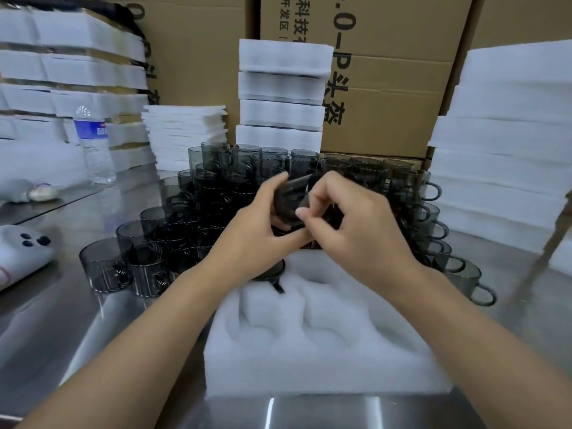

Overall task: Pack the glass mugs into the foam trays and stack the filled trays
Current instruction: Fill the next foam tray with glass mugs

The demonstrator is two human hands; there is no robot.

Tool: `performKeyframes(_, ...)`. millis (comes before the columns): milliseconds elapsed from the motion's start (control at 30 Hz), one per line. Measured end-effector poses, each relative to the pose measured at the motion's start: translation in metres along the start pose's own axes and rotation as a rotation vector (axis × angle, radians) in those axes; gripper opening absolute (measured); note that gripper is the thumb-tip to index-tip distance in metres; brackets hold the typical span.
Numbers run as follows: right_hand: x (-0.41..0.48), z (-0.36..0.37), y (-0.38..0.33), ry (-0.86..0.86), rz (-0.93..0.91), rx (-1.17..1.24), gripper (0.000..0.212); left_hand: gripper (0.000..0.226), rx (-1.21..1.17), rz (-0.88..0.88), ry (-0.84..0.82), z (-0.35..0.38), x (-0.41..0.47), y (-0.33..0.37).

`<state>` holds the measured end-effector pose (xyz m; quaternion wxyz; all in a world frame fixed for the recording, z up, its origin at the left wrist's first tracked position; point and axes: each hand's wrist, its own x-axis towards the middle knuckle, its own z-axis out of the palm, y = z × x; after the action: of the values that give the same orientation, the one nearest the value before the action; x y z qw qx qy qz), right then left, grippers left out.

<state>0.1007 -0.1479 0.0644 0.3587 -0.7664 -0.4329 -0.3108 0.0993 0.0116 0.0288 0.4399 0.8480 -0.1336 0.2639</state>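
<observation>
We are early in this tray. We hold one dark mug [289, 201] over the far edge of the tray [309, 366], our left hand [260, 230] curled round its underside and our right hand [349, 224] pinching its near side between thumb and fingers. The tray sits at the near edge of the table [93, 335]. A second mug [272, 270] looks already seated in its far-left pocket, handle toward us, and the other pockets we can see lie bare. Behind the tray a crowd of loose mugs [173, 230] covers the middle of the table, so by our reckoning most of the packing is left. Foam stacks stand at the back edge [280, 85] and the right edge [501, 150]. The back one shows dark slivers between layers, perhaps filled trays, though we cannot tell. This tray is not yet ready to stack
</observation>
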Motion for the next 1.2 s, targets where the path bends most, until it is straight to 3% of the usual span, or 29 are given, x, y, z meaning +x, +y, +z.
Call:
performKeyframes(67,-0.006,0.005,0.0,-0.025,-0.044,-0.035,0.014,0.087,0.032,0.038,0.038,-0.002,-0.001,0.002)
performKeyframes(133,-0.011,0.008,-0.002,-0.035,-0.083,-0.077,0.01,0.067,0.025,0.093,0.023,-0.002,0.0,0.002)
performKeyframes(233,-0.016,0.008,-0.005,0.004,-0.016,0.017,0.008,0.056,-0.011,0.133,-0.002,-0.001,-0.001,0.001)
performKeyframes(400,-0.01,-0.001,0.01,0.2,0.344,0.356,0.006,0.065,-0.037,0.167,-0.1,-0.001,-0.001,-0.002)
performKeyframes(600,-0.004,0.002,0.036,-0.023,0.848,0.631,0.016,0.071,0.049,0.188,-0.126,-0.002,-0.002,0.001)
performKeyframes(767,-0.006,0.002,0.04,-0.104,0.862,0.688,0.02,0.081,0.061,0.137,-0.094,-0.001,-0.001,-0.002)
performKeyframes(967,-0.006,0.001,0.04,-0.119,0.895,0.659,0.019,0.065,0.01,0.067,-0.098,0.0,0.002,-0.01)
performKeyframes(1200,-0.006,0.003,0.04,-0.127,0.875,0.622,0.02,0.062,-0.015,0.014,-0.119,0.001,0.003,-0.014)
